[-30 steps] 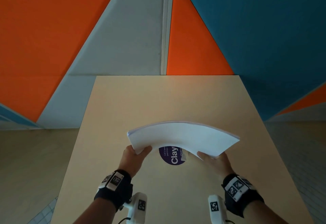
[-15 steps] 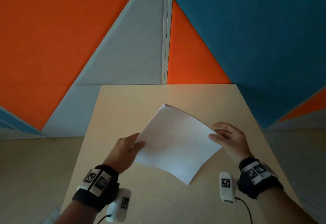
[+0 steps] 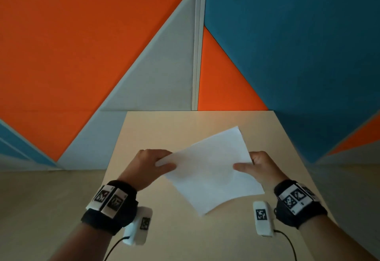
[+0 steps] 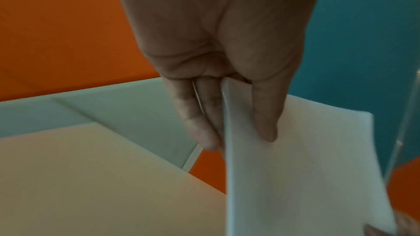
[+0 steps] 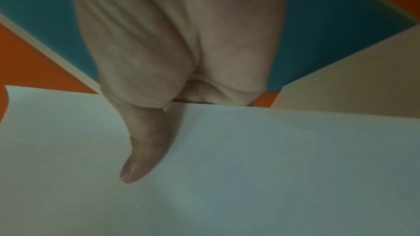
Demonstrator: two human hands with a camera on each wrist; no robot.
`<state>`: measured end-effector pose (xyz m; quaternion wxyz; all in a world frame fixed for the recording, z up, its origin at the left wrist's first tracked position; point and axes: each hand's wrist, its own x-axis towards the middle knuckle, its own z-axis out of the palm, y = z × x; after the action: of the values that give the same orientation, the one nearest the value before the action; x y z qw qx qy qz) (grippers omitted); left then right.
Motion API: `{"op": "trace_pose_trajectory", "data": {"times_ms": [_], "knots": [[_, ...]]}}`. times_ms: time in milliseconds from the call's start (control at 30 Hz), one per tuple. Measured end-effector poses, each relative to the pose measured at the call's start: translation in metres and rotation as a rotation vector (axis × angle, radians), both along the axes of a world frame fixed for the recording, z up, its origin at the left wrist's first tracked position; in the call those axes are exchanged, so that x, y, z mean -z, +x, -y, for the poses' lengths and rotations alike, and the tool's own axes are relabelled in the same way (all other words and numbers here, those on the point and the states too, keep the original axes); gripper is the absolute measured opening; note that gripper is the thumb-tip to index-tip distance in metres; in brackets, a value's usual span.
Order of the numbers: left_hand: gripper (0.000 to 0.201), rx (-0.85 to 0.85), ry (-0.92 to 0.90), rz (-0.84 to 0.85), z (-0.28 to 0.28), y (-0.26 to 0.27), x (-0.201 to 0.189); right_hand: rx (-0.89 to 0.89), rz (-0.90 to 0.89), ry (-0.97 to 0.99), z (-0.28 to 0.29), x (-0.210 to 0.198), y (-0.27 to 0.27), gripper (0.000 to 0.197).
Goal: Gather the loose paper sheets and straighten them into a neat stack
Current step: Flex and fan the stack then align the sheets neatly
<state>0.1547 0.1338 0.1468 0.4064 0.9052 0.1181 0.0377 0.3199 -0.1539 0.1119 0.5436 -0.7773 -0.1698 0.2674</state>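
A stack of white paper sheets (image 3: pixel 209 170) hangs above the beige table (image 3: pixel 160 129), turned so one corner points down toward me. My left hand (image 3: pixel 162 163) pinches its left edge, thumb on the near face and fingers behind. The left wrist view shows the same pinch on the paper stack (image 4: pixel 295 168) by my left hand (image 4: pixel 238 132). My right hand (image 3: pixel 246 165) grips the right edge, thumb laid across the front. In the right wrist view the thumb of my right hand (image 5: pixel 145 150) presses on the paper stack (image 5: pixel 250 168), fingers hidden behind it.
The table's far edge meets a wall of orange (image 3: pixel 72 45), grey (image 3: pixel 164 75) and teal (image 3: pixel 298 45) panels. Bare tabletop lies beyond and around the paper. The table's left and right edges drop to a pale floor (image 3: pixel 41 199).
The stack has been turned from lying flat and bowed to standing on a corner, and has swung right. My right hand came back from a loose touch to a thumb-over grip.
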Motion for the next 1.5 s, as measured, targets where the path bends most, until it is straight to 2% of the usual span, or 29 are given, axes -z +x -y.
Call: {"op": "trace_pose_trajectory", "data": {"times_ms": [133, 267, 400, 667, 867, 967, 1067, 1167, 1366, 1500], "knots": [[0.022, -0.134, -0.474, 0.028, 0.002, -0.01, 0.013, 0.106, -0.053, 0.131, 0.015, 0.002, -0.004, 0.018], [0.029, -0.085, -0.558, 0.078, 0.026, 0.0, 0.027, 0.15, -0.128, 0.257, 0.013, 0.003, -0.011, 0.023], [0.012, -0.158, -0.764, 0.09, 0.045, 0.018, 0.026, 0.157, -0.099, 0.312, 0.003, 0.005, -0.014, 0.02], [0.023, -0.303, -0.648, 0.156, 0.052, 0.034, 0.045, 0.216, -0.045, 0.312, -0.012, 0.029, -0.016, 0.013], [0.007, -0.342, -0.646, -0.026, 0.054, 0.027, 0.072, 0.226, -0.122, 0.148, -0.008, 0.064, -0.02, 0.015], [0.021, -0.328, -0.625, -0.054, 0.058, 0.027, 0.078, 0.237, -0.153, 0.122, -0.008, 0.071, -0.024, 0.01], [0.021, -0.316, -0.639, -0.017, 0.057, 0.028, 0.073, 0.226, -0.112, 0.107, -0.007, 0.067, -0.021, 0.011], [0.033, -0.285, -0.64, 0.02, 0.055, 0.027, 0.068, 0.211, -0.091, 0.093, -0.005, 0.058, -0.019, 0.014], [0.021, -0.307, -0.701, 0.126, 0.057, 0.029, 0.05, 0.227, -0.054, 0.1, -0.009, 0.025, -0.019, 0.011], [0.02, -0.277, -0.681, 0.231, 0.056, 0.034, 0.032, 0.221, -0.032, 0.187, -0.012, 0.0, -0.016, 0.021]]}}
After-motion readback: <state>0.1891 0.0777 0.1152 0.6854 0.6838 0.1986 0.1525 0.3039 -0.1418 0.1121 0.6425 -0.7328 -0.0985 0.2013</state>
